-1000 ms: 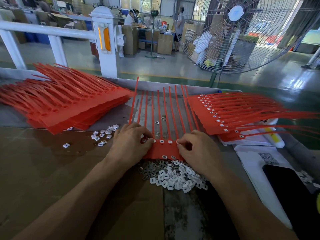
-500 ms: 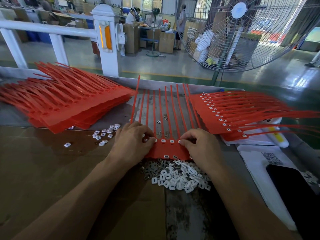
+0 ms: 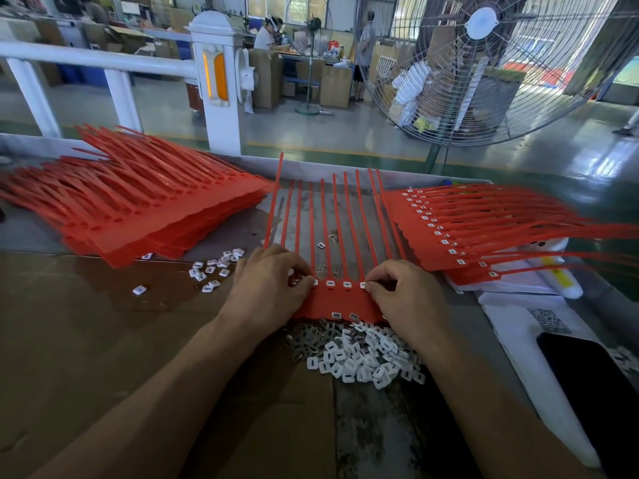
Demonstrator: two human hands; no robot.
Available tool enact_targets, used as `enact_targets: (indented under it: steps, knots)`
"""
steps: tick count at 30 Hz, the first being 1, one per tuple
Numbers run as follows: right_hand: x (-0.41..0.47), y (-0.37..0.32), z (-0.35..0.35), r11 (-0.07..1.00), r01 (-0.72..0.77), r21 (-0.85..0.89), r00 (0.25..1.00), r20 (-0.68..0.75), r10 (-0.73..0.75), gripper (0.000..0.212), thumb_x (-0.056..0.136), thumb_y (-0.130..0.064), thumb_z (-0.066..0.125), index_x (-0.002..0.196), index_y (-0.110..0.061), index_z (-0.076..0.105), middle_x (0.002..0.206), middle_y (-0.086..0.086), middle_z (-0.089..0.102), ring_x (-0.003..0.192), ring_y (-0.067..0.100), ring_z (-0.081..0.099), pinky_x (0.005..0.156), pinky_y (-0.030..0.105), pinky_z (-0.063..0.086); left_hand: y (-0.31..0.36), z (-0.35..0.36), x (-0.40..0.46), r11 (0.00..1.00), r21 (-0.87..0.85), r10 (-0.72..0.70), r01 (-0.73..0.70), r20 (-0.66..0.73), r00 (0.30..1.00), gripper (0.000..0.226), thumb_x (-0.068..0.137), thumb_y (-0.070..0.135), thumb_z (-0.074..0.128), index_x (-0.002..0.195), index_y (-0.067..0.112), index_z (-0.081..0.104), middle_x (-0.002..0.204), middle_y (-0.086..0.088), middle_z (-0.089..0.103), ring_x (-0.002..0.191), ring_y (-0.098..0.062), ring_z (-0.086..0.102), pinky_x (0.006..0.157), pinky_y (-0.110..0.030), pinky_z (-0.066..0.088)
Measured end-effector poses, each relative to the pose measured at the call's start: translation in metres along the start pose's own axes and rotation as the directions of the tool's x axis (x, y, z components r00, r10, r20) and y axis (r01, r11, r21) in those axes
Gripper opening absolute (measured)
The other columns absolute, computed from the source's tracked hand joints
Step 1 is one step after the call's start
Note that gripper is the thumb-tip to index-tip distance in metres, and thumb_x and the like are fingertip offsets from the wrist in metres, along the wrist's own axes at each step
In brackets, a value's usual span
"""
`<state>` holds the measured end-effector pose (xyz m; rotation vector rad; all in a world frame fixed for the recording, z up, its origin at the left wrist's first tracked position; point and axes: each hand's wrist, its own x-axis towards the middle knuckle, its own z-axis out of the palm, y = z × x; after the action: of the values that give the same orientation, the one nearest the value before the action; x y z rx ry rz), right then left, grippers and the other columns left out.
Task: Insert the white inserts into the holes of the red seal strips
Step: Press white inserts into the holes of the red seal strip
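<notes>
Worktop (image 3: 103, 340), brown cardboard over grey metal: fills the lower frame.

Unfilled stack of flat red plastic seal strips (image 3: 145, 216), upper left: holes empty; judged still to be done.

Finished stack of red seal strips (image 3: 449, 226), right of centre: a white insert shows in each visible hole.

Current sheet of joined red seal strips (image 3: 340, 300), centre, flat on the worktop, tails pointing to the frame top: 3 white inserts visible in the hole row between the hands; the rest of the row is covered.

Heap of small white square plastic inserts (image 3: 359, 357), just below the sheet; smaller scatter of white inserts (image 3: 214, 267) at centre left.

Left hand (image 3: 268, 286): fingers curled, tips pressing on the sheet's hole row.

Right hand (image 3: 404, 293): fingertips pinched at the row's right end, probably seating an insert.
</notes>
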<state>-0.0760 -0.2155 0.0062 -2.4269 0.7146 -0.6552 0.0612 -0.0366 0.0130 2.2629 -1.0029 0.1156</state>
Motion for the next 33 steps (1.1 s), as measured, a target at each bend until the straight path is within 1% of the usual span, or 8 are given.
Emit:
enact_targets:
  steps: [5,12,16,20,24,27,31,33]
  knots:
    - [-0.002,-0.004,-0.003,0.991,0.100,-0.090,0.995,-0.006,-0.100,0.008,0.092,-0.024,0.073,0.089,-0.032,0.074,0.091,-0.016,0.062,0.084,0.002,0.059,0.074,0.026,0.051,0.000,0.001,0.001,1.000,0.016,0.004,-0.004,0.003,1.000,0.011,0.092,0.044,0.066,0.100,0.038,0.070,0.108,0.016,0.058,0.113,-0.010,0.049,0.106,-0.039,0.033]
    - [-0.011,-0.016,-0.010,0.890,0.253,-0.379,0.968,0.099,-0.232,0.025,0.094,-0.020,0.061,0.111,-0.028,0.078,0.095,-0.008,0.060,0.092,0.015,0.059,0.071,0.031,0.048,0.000,0.000,0.001,1.000,0.024,0.004,-0.004,0.007,1.000,0.012,0.092,0.045,0.066,0.101,0.038,0.070,0.108,0.016,0.058,0.113,-0.010,0.049,0.105,-0.040,0.034]
    - [-0.011,-0.024,-0.013,0.832,0.296,-0.469,0.955,0.164,-0.247,0.023,0.096,-0.019,0.056,0.111,-0.027,0.072,0.096,-0.006,0.054,0.096,0.016,0.055,0.070,0.031,0.036,0.001,0.000,0.001,0.999,0.032,0.002,-0.003,0.010,1.000,0.012,0.092,0.045,0.066,0.101,0.037,0.070,0.109,0.015,0.058,0.113,-0.011,0.049,0.104,-0.039,0.034]
    - [-0.007,-0.027,-0.016,0.839,0.281,-0.467,0.957,0.199,-0.210,0.024,0.098,-0.015,0.053,0.109,-0.027,0.071,0.096,-0.006,0.053,0.099,0.017,0.055,0.073,0.032,0.038,0.004,-0.002,0.000,0.999,0.036,0.002,-0.002,0.002,1.000,0.012,0.092,0.042,0.066,0.101,0.036,0.072,0.109,0.013,0.060,0.112,-0.014,0.050,0.103,-0.038,0.034]
    - [-0.001,-0.022,-0.024,0.893,0.278,-0.354,0.947,0.258,-0.192,0.031,0.100,-0.013,0.051,0.115,-0.025,0.075,0.102,-0.007,0.060,0.104,0.016,0.059,0.084,0.035,0.050,0.005,-0.003,-0.001,0.999,0.039,-0.005,0.005,0.007,1.000,0.012,0.093,0.042,0.065,0.101,0.036,0.072,0.110,0.013,0.059,0.113,-0.013,0.049,0.103,-0.038,0.033]
    - [0.001,-0.012,-0.034,0.933,0.288,-0.214,0.929,0.297,-0.219,0.033,0.101,-0.009,0.053,0.119,-0.023,0.076,0.107,-0.010,0.065,0.105,0.011,0.062,0.092,0.033,0.051,0.004,-0.003,0.000,0.999,0.037,-0.006,0.006,0.010,1.000,0.013,0.093,0.042,0.065,0.101,0.036,0.072,0.111,0.014,0.059,0.113,-0.012,0.049,0.105,-0.039,0.034]
    - [-0.003,0.002,-0.046,0.968,0.250,-0.005,0.919,0.317,-0.236,0.021,0.099,-0.014,0.067,0.110,-0.028,0.078,0.104,-0.020,0.068,0.099,-0.005,0.063,0.084,0.007,0.043,0.003,-0.002,0.000,1.000,0.027,-0.002,0.001,0.008,1.000,0.010,0.093,0.042,0.066,0.099,0.037,0.071,0.109,0.015,0.059,0.113,-0.012,0.049,0.105,-0.039,0.034]
    - [-0.005,0.008,-0.051,0.977,0.208,0.037,0.910,0.360,-0.207,0.016,0.095,-0.018,0.073,0.101,-0.032,0.078,0.100,-0.021,0.068,0.097,-0.007,0.062,0.081,0.006,0.043,0.002,-0.002,0.000,1.000,0.031,0.002,-0.002,0.009,1.000,0.010,0.093,0.042,0.066,0.100,0.037,0.071,0.109,0.014,0.058,0.112,-0.012,0.049,0.105,-0.040,0.035]
